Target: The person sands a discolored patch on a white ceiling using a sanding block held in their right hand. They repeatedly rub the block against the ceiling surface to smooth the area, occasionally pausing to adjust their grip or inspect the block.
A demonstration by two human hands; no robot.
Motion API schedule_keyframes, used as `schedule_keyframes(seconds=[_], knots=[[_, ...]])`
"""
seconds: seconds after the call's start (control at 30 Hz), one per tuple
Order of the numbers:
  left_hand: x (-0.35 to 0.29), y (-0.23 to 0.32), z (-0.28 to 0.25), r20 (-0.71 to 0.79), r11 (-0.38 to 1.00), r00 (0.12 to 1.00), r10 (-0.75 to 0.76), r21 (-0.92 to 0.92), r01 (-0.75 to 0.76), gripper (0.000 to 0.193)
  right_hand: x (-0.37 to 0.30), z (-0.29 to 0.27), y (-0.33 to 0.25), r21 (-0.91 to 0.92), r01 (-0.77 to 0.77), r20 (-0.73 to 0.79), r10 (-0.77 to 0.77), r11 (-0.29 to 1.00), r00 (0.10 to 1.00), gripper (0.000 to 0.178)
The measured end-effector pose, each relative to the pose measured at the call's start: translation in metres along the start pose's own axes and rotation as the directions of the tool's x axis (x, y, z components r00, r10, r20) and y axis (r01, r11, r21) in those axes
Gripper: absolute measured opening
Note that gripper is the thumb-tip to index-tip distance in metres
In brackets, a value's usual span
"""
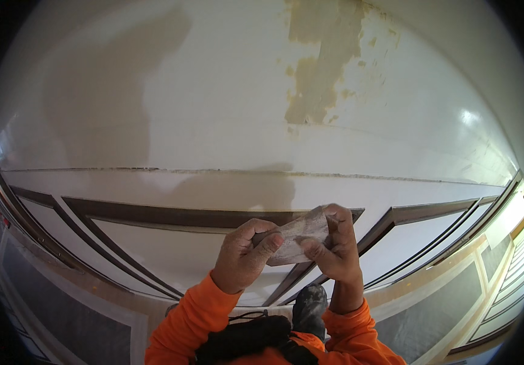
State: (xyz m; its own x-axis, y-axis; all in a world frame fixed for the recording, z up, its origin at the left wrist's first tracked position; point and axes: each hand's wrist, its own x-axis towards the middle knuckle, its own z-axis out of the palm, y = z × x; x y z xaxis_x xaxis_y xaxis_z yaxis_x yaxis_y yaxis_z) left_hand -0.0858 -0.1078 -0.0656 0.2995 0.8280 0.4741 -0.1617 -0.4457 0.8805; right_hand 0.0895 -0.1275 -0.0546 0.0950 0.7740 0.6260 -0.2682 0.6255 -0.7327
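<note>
In front of my body I hold a piece of sandpaper (303, 238), pale grey, coated in dust and bent or folded along its top edge. My left hand (245, 250) pinches its left end between thumb and fingers. At the other end my right hand (337, 246) grips it, thumb on the near face and fingers curled over behind. Both hands are dusty. The sandpaper is apart from the wall, and its far side is hidden from me.
Ahead stands a white wall (225, 103) with a tan patch (320, 67) of uneven coating. A rough horizontal seam (310, 174) crosses it above dark panel moulding (171, 216). Below are my dark shoe (310, 309), a black bag (244, 340) and grey floor covering (432, 319).
</note>
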Motion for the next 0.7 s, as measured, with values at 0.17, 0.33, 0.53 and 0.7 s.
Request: schedule_keyframes(seconds=[0.17,0.33,0.53,0.7], knots=[[0.002,0.003,0.0,0.084,0.997,0.995,0.053,-0.056,-0.048,0.027,0.013,-0.025,-0.007,-0.239,0.082,0.281,-0.012,0.968,0.96,0.023],[0.007,-0.003,0.003,0.07,0.959,0.997,0.043,-0.283,-0.022,0.042,0.008,-0.031,0.003,-0.291,0.154,0.3,-0.063,0.944,0.952,0.02],[0.006,-0.004,-0.004,0.108,0.993,0.992,0.062,-0.103,-0.051,0.037,0.0,-0.031,-0.002,-0.164,-0.112,0.248,0.15,0.98,0.957,0.018],[0.007,-0.005,-0.008,0.102,0.986,0.981,0.163,-0.03,-0.161,0.03,-0.003,-0.031,-0.004,-0.408,-0.042,0.18,0.126,0.912,0.975,0.022]])
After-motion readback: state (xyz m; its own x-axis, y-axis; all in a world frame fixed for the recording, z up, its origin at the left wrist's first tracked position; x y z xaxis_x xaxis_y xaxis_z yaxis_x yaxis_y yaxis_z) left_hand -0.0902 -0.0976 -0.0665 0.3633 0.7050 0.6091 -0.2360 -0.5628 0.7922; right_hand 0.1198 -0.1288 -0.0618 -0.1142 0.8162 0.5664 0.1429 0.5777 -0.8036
